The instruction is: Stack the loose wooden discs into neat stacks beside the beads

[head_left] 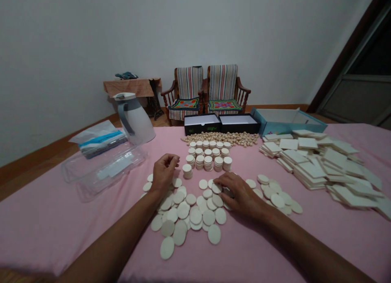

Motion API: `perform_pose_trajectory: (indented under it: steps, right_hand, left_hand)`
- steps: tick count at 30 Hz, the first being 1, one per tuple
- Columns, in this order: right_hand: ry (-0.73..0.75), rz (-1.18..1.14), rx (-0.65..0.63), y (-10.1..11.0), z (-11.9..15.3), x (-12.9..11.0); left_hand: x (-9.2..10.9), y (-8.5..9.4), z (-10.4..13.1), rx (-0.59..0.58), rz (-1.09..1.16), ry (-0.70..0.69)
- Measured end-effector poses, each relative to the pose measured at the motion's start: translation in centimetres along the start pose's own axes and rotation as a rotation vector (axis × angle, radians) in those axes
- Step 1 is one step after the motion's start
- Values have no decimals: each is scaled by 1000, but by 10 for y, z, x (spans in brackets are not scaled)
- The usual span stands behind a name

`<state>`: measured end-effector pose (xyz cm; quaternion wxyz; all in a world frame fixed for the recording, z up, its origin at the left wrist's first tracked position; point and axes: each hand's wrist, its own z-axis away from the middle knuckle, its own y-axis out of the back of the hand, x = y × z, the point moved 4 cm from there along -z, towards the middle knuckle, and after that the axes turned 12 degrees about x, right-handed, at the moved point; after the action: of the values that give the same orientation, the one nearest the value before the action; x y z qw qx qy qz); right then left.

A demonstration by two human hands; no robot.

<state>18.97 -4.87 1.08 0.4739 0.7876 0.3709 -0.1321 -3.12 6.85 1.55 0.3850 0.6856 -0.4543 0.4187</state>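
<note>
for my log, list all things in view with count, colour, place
Loose discs: many, white, across front
Stacked discs: many, white, centre
Wooden pieces: many, tan, far centre
Square tiles: many, white, right
Shallow boxes: two, black, far edge
Larger box: one, blue, far right
Jug: one, grey and white, left
Packet: one, blue and white, left
Plastic trays: count unclear, clear, left
Tablecloth: one, pink, foreground
Armchairs: two, brown, back
Side table: one, orange cover, back left
Cloth bundle: one, blue, back left
Door: one, dark, right
Left hand: one, bare, near discs
Right hand: one, bare, on discs
</note>
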Motion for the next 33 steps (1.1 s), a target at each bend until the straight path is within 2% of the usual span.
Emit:
perform_pose_trajectory:
  steps: [4,8,12,15,22,27,33]
  right_hand:
    - [-14,39,-30,-1,0,-1]
    - [-4,74,-2,-1,0,0]
    - [10,151,33,1,-8,0]
    - [-17,261,-2,0,-20,-7]
    - [-57,581,-123,-29,-49,-33]
    - [-129,628,-184,-48,-59,-30]
    - [-156,575,-183,-36,-55,-25]
  left_hand:
    - [-10,-2,-1,16,82,143]
    - [-15,-3,-1,23,119,206]
    - [-15,-4,-1,12,115,202]
    - [-14,-4,0,0,97,177]
    - [-13,-5,1,-36,70,121]
    - [-12,-5,2,-46,88,132]
    - [-10,-5,3,-44,92,143]
